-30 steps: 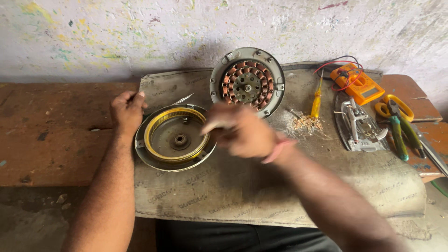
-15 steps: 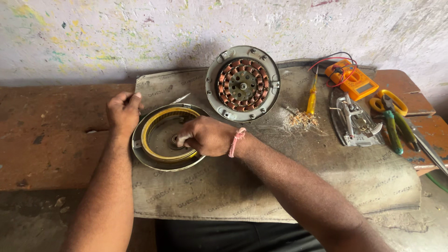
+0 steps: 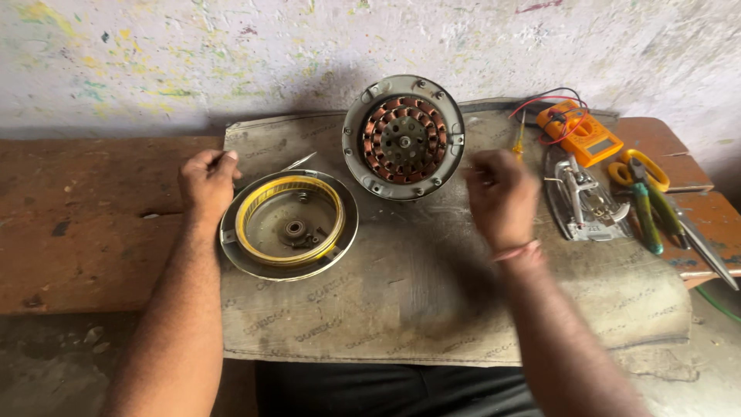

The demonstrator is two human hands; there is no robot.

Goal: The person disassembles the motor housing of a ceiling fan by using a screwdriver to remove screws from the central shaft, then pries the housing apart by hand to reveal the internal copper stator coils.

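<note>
Fingers of the left hand (image 3: 207, 182) are pinching the rim of the rigid, likely heavy round motor cover (image 3: 289, 225) lying on the bench (image 3: 93, 224), while the blurred right hand (image 3: 502, 197) is hovering apparently empty.

A worn wooden bench (image 3: 93, 232) carries a grey mat (image 3: 432, 309); scissors (image 3: 656, 193) lie right of the mat.

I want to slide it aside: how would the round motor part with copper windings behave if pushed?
The wound stator probably feels heavy: metal housing packed with copper coils. Lying flat on the cloth mat, it likely drags rather than rolls.
</note>
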